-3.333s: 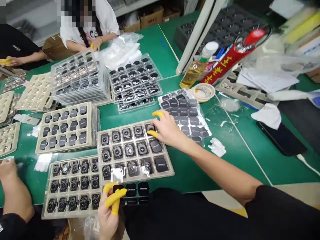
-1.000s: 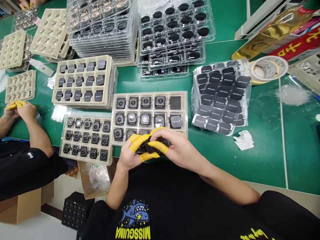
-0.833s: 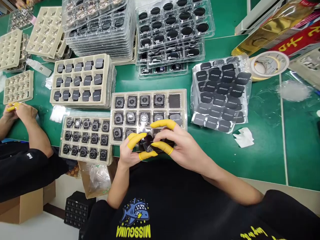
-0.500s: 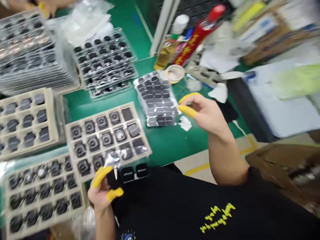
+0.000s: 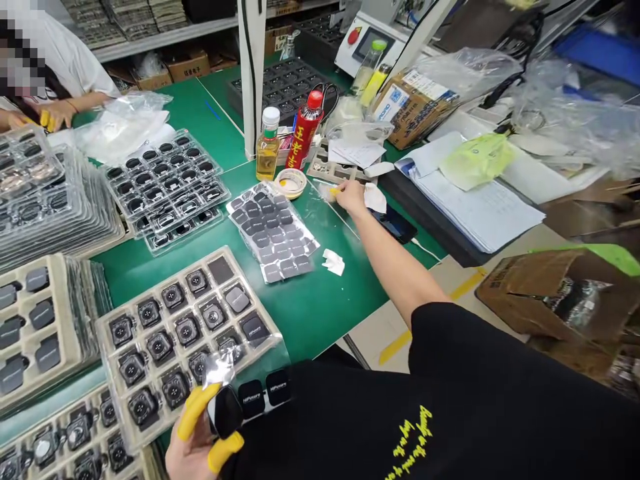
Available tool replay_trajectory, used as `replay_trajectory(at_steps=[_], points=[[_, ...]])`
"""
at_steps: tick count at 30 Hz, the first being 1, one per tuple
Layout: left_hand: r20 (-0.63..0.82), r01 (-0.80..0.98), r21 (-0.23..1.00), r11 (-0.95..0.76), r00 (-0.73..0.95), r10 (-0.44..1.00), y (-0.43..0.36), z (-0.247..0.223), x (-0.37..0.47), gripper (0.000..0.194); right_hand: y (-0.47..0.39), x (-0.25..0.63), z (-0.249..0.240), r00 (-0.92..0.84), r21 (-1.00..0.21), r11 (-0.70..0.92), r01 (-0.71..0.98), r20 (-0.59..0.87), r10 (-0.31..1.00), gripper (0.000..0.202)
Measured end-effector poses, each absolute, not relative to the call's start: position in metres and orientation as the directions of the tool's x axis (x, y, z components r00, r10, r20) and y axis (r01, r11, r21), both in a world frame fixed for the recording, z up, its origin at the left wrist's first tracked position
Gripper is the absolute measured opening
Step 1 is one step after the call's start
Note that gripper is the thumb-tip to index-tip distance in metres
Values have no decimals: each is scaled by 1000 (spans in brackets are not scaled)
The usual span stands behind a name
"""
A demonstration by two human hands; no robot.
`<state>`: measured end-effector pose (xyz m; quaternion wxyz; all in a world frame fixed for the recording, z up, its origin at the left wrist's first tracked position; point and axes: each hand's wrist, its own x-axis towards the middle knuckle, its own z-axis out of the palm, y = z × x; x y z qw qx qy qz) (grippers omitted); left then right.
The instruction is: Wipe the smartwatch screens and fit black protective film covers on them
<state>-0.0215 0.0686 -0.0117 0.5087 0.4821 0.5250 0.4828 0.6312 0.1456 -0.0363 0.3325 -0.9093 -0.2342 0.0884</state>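
Observation:
My left hand, with yellow finger cots on thumb and finger, grips a black smartwatch body by its edges. Beside it hangs a clear film strip with black square stickers, partly over my shirt; whether it touches the watch I cannot tell. The strip lies at the near edge of a beige tray of watch bodies. My right arm is stretched out across the bench. My right hand has its fingers pressed together at a small clear plastic item; what they pinch is hidden.
Sticker sheets, a tape roll, an oil-coloured bottle and a red can stand around mid-bench. Stacked clear trays are at left. A phone lies beyond my right forearm. Another person's hand is at far left.
My right hand has moved away from beside the sticker sheets, further out toward the clear plastic item, and its fingers have closed. My left hand still holds the watch body. The view has tilted up.

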Motion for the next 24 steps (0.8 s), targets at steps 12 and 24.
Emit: replay_trajectory(at_steps=[12,24], points=[[75,80,994,-75,8,997,87,6,-9,73,32,542,-45,678,-581,-533,616,46,734,32],[68,14,997,-77,326,943,102,8,22,77,-10,432,-13,605,-612,-327,720,323,728,19]])
